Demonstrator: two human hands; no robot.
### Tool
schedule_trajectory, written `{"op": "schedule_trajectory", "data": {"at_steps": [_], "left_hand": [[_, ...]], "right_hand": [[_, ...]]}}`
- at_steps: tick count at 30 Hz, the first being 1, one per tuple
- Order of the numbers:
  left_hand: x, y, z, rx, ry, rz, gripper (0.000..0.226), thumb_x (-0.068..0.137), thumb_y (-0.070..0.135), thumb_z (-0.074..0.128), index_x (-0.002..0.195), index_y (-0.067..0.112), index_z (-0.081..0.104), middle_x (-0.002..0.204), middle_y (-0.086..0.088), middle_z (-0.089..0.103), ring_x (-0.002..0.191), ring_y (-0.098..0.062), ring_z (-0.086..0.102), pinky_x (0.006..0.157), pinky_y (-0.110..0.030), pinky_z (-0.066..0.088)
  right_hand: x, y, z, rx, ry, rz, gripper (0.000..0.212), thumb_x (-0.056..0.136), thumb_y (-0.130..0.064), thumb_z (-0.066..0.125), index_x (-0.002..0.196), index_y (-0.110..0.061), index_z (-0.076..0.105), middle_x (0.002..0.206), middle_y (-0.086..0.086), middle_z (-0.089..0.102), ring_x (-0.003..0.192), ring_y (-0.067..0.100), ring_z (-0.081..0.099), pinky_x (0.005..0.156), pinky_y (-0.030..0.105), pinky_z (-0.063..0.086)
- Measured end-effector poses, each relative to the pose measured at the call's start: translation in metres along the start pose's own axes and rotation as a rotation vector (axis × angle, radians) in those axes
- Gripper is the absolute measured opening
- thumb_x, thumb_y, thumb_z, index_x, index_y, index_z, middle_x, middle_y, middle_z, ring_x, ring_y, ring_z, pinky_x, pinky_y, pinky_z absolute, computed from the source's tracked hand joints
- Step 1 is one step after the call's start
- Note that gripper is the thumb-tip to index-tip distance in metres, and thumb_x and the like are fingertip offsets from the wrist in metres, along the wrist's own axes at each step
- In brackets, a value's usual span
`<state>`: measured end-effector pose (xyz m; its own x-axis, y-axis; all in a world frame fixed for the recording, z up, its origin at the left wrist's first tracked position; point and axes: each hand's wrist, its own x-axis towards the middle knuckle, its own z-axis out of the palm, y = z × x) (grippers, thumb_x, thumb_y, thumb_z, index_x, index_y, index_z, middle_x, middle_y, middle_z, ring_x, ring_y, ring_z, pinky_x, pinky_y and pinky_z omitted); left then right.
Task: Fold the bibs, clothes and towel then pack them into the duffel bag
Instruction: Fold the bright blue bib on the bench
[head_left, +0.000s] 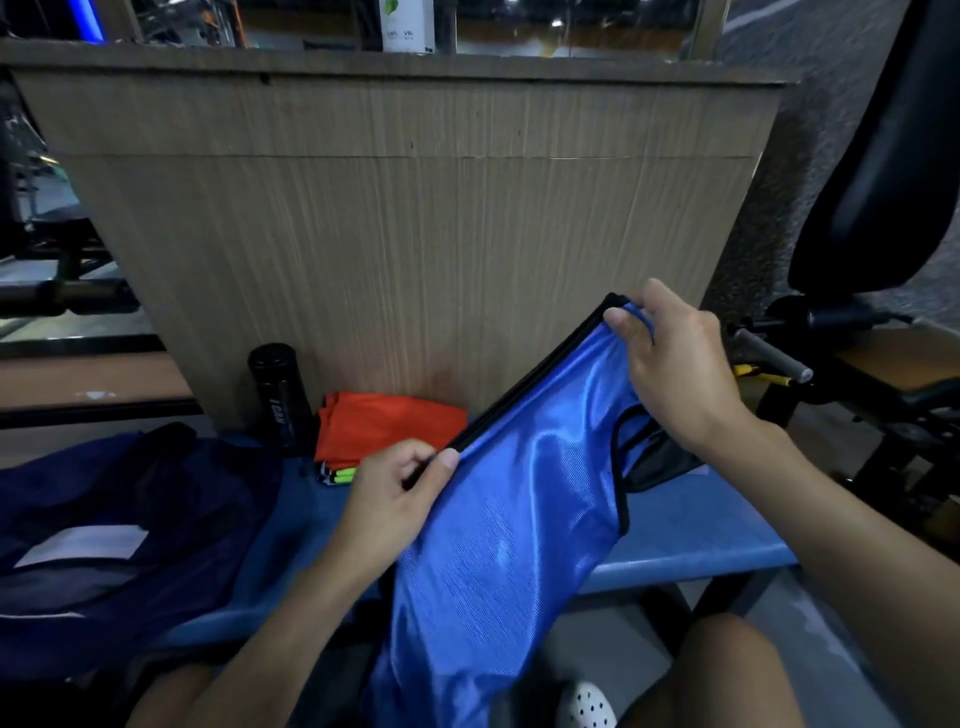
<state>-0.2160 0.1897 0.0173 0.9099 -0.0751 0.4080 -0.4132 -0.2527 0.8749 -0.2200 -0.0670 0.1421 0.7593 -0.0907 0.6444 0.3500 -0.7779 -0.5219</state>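
Both hands pinch the black edge of the blue bib (519, 519): left hand (395, 499) low, right hand (670, 358) high. It hangs over the tabletop (691, 535). It looks thin, soft and slippery, so hold it by the edge.

**Around my bench**

I sit at a blue bench (701, 540) that runs up to a tall wood-grain panel (415, 234). A black bottle (278, 395) with white lettering stands upright at the foot of that panel. On the ledge above it is a white box (408, 26). To my right is a gym machine with a black padded backrest (883, 182) and a grey handle grip (774, 353). Below me shows my white perforated shoe (587, 706).
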Motion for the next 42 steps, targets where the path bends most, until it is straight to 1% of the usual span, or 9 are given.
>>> {"op": "schedule_trajectory", "data": {"at_steps": [7,11,15,18,23,26,30,36,42], "left_hand": [[0.068,0.050,-0.053,0.516,-0.128,0.128,0.026,0.084,0.048,0.070,0.073,0.024,0.069,0.068,0.014,0.067,0.066,0.003,0.060,0.065,-0.020,0.043],[0.120,0.082,-0.052,0.763,-0.283,0.237,0.029,0.087,0.054,0.063,0.075,0.029,0.067,0.073,0.014,0.066,0.073,-0.004,0.061,0.069,-0.033,0.049],[0.165,0.062,0.002,0.778,-0.443,0.244,0.031,0.092,0.048,0.062,0.076,0.022,0.068,0.074,0.009,0.066,0.074,-0.010,0.062,0.072,-0.038,0.051],[0.191,0.023,0.061,0.658,-0.527,0.207,0.033,0.093,0.045,0.063,0.073,0.020,0.067,0.069,0.011,0.064,0.070,-0.003,0.059,0.070,-0.032,0.048],[0.203,-0.054,0.172,0.468,-0.666,0.101,0.037,0.096,0.038,0.061,0.064,0.020,0.062,0.061,0.008,0.056,0.057,-0.001,0.047,0.064,-0.031,0.040],[0.204,-0.097,0.230,0.551,-0.644,0.052,0.042,0.094,0.052,0.054,0.063,0.025,0.056,0.058,0.009,0.054,0.058,-0.009,0.050,0.062,-0.035,0.043],[0.197,-0.131,0.276,0.732,-0.516,0.092,0.034,0.095,0.050,0.054,0.081,0.020,0.061,0.085,0.005,0.061,0.083,-0.021,0.061,0.068,-0.036,0.047],[0.196,-0.151,0.296,0.693,-0.466,0.114,0.025,0.093,0.045,0.061,0.095,0.020,0.064,0.092,0.005,0.065,0.085,-0.021,0.062,0.067,-0.033,0.045],[0.195,-0.143,0.289,0.631,-0.420,0.154,0.019,0.091,0.036,0.066,0.090,0.017,0.067,0.090,0.002,0.062,0.086,-0.022,0.061,0.079,-0.042,0.049]], "right_hand": [[-0.003,0.027,0.022,0.024,0.094,0.155,0.037,0.101,-0.025,0.050,0.074,-0.006,0.034,0.059,0.000,0.031,0.055,0.014,0.024,0.047,0.018,0.027],[0.008,0.059,0.034,0.083,0.141,0.250,0.037,0.099,-0.026,0.053,0.073,-0.006,0.037,0.061,0.001,0.033,0.057,0.014,0.028,0.048,0.020,0.028],[0.019,0.115,0.033,0.057,0.161,0.344,0.037,0.098,-0.030,0.054,0.082,0.002,0.049,0.070,0.018,0.050,0.066,0.029,0.046,0.055,0.034,0.029],[0.026,0.163,0.025,-0.009,0.135,0.376,0.035,0.098,-0.028,0.055,0.069,-0.012,0.043,0.063,0.006,0.045,0.060,0.019,0.043,0.049,0.020,0.028],[0.035,0.260,0.022,-0.115,0.011,0.446,0.027,0.097,-0.027,0.057,0.080,-0.009,0.050,0.068,0.002,0.050,0.064,0.015,0.044,0.057,0.034,0.025],[0.033,0.316,0.030,-0.133,-0.039,0.520,0.025,0.097,-0.029,0.057,0.084,-0.009,0.052,0.071,0.004,0.054,0.067,0.017,0.050,0.060,0.033,0.037],[0.018,0.375,0.056,-0.183,-0.202,0.621,0.027,0.096,-0.041,0.055,0.108,-0.016,0.056,0.095,0.009,0.065,0.092,0.030,0.060,0.079,0.041,0.049],[-0.006,0.407,0.086,-0.300,-0.315,0.651,0.069,0.086,-0.055,0.061,0.141,-0.021,0.038,0.139,0.008,0.051,0.130,0.029,0.046,0.103,0.047,0.040],[-0.010,0.392,0.080,-0.561,-0.326,0.596,0.081,0.084,-0.066,0.057,0.144,-0.017,0.033,0.137,0.009,0.036,0.130,0.030,0.033,0.105,0.049,0.029]]}}
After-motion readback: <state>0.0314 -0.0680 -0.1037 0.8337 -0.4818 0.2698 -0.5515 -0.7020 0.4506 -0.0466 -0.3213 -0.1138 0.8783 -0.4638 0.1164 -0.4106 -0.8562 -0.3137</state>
